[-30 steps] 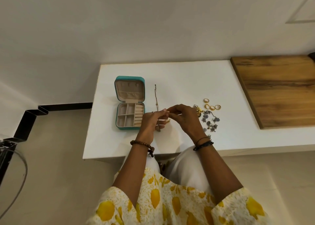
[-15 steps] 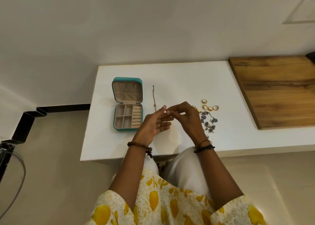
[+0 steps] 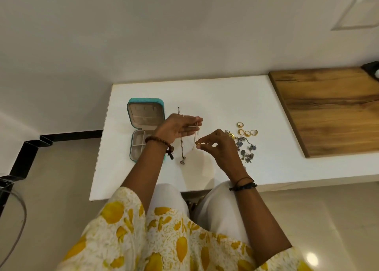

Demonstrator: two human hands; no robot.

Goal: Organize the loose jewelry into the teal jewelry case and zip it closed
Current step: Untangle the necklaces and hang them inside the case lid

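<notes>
The teal jewelry case point(image 3: 146, 104) lies open on the white table point(image 3: 215, 98), lid tipped back, its beige compartments partly behind my left wrist. My left hand point(image 3: 176, 127) is raised just right of the case, a thin gold chain point(image 3: 197, 134) draped over its fingertips. My right hand point(image 3: 220, 147) pinches the chain's lower end with a small gold piece. A dark necklace point(image 3: 182, 149) with a pendant lies on the table below my left hand. To the right sit several gold rings point(image 3: 247, 130) and a cluster of silver-blue jewelry point(image 3: 247, 149).
A wooden board point(image 3: 332, 110) covers the table's right part. A pale wall runs behind the table. A black frame point(image 3: 24, 153) stands on the floor at left. My knees sit under the table's front edge.
My left hand rose and moved away from me, toward the case, lifting the thin chain. My right hand dropped slightly, so the chain now hangs stretched between the two hands.
</notes>
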